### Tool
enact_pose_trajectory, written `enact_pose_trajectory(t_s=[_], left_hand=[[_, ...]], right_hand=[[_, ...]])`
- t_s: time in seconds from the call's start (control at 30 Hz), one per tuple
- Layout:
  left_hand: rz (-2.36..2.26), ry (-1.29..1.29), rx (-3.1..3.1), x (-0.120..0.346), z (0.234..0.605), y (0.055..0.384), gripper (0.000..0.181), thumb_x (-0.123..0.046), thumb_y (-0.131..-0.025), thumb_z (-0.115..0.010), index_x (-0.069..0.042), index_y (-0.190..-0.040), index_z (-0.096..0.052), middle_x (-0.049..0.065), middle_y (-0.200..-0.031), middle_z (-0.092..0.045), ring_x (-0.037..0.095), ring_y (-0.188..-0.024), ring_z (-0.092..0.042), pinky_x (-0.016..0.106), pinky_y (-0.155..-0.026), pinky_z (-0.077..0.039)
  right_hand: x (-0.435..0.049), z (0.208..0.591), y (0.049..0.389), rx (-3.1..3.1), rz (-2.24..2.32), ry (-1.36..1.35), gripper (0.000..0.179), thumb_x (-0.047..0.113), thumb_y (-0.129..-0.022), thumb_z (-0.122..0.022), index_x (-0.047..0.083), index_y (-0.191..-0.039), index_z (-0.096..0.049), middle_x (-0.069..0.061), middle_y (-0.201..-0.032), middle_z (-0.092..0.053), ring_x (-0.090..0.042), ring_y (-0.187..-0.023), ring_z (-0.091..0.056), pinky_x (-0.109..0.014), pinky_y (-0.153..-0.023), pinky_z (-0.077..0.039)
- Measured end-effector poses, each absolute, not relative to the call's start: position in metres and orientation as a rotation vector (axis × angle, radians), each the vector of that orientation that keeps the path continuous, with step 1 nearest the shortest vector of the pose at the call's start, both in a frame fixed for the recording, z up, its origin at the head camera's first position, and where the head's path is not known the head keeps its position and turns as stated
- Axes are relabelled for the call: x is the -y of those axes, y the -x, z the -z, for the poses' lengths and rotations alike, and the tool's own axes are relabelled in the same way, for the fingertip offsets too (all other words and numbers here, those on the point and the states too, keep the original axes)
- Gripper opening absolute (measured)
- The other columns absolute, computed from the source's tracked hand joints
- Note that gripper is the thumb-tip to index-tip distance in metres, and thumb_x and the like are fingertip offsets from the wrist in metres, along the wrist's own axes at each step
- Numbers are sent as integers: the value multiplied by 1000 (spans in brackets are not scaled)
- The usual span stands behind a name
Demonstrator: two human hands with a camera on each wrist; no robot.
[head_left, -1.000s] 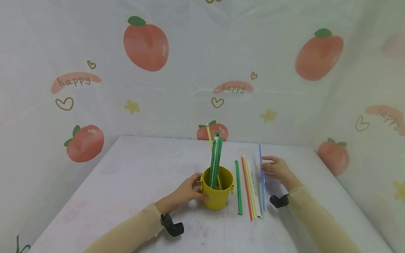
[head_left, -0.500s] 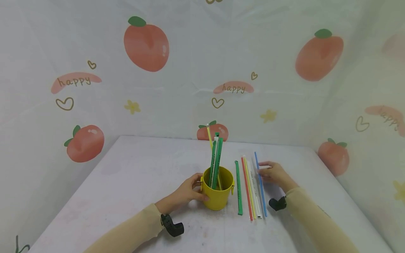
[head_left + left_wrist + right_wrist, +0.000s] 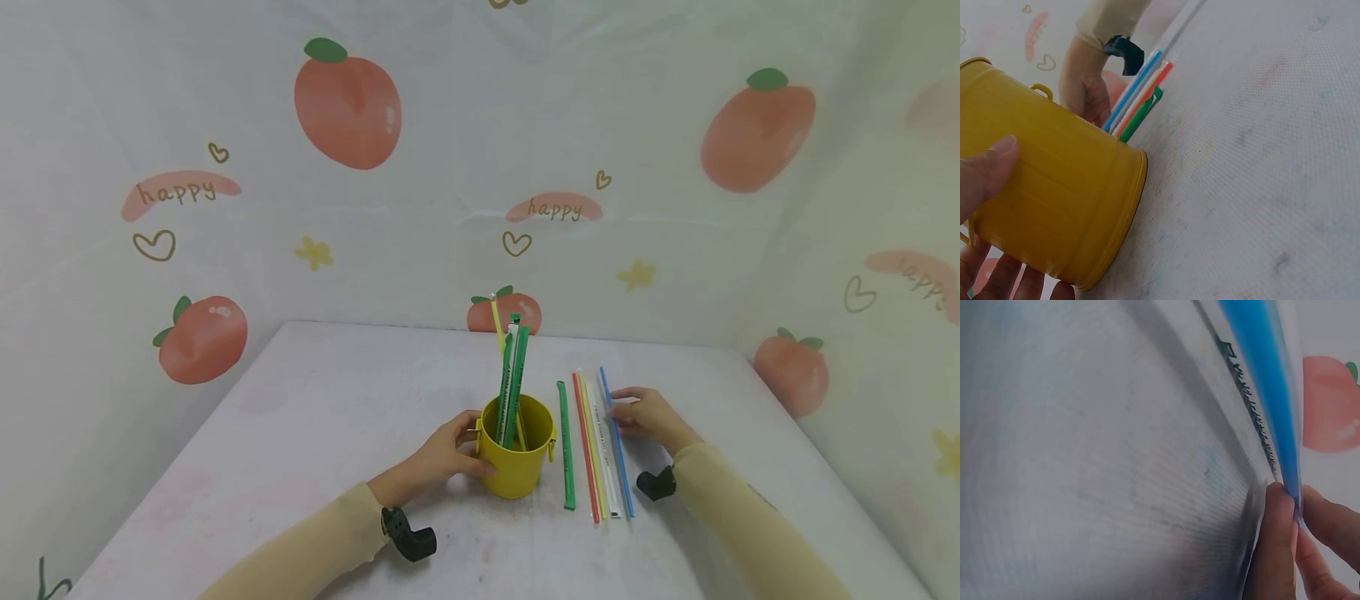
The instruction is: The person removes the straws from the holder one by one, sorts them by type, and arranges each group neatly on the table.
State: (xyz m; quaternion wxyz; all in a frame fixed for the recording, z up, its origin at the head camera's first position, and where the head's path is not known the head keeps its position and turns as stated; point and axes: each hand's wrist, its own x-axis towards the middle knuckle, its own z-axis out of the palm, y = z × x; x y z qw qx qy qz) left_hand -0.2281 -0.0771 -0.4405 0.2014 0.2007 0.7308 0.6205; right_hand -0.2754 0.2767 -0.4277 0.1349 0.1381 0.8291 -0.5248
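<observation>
My left hand [image 3: 444, 451] grips the yellow bucket [image 3: 512, 475] from its left side, thumb on the front wall and fingers round the back. Several green-and-white wrapped straws [image 3: 513, 375] and a yellow straw [image 3: 496, 318] stand upright inside it. To the right, my right hand [image 3: 651, 417] pinches a blue straw [image 3: 619, 454] in a clear wrapper between thumb and fingers. The right wrist view shows the blue straw [image 3: 1266, 369] close up at the fingertips. It lies tilted along the right side of a white wrapped straw [image 3: 603, 450].
Beside the bucket lie a green wrapped straw [image 3: 566, 446], a red straw [image 3: 586, 446] and a yellow straw [image 3: 592, 446] on the white tabletop [image 3: 337, 400]. A printed curtain [image 3: 450, 125] hangs behind and along the sides.
My right hand has moved left and toward me with the blue straw, whose far end now leans left beside the white straw. My left hand and the bucket have stayed put.
</observation>
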Motion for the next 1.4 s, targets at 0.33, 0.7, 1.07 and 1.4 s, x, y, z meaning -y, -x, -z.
enact_pose_trajectory(t_s=[0.33, 0.7, 1.07, 1.4], left_hand=[[-1740, -575, -2036, 77, 441, 229, 66, -16, -73, -79, -12, -129, -44, 5, -131, -48, 27, -124, -42, 49, -105, -31], [-1733, -560, -2038, 77, 443, 230, 66, -17, -72, -80, -13, -128, -45, 4, -130, -48, 26, -124, -43, 49, -104, -32], [-1745, -560, -2035, 77, 439, 227, 68, -11, -71, -79, -12, -130, -44, 5, -131, -47, 27, -124, -42, 50, -104, -32], [-1738, -557, -2039, 77, 439, 227, 67, -12, -72, -79, -11, -130, -44, 5, -131, -48, 28, -125, -41, 50, -104, -31]], right_hand=[[-275, 431, 278, -2415, 1468, -448, 51, 10, -83, -67, -1, -129, -46, -12, -93, -60, -15, -73, -58, -25, -66, -55], [-273, 433, 282, -2447, 1398, -487, 49, 10, -82, -68, 2, -126, -48, -14, -96, -60, -16, -74, -59, -25, -67, -55], [-271, 430, 281, -2458, 1355, -484, 49, 8, -82, -67, 1, -126, -47, -15, -96, -62, -16, -73, -61, -25, -67, -55], [-271, 433, 284, -2458, 1366, -472, 48, 7, -81, -68, 0, -124, -48, -16, -97, -62, -17, -73, -62, -26, -67, -55]])
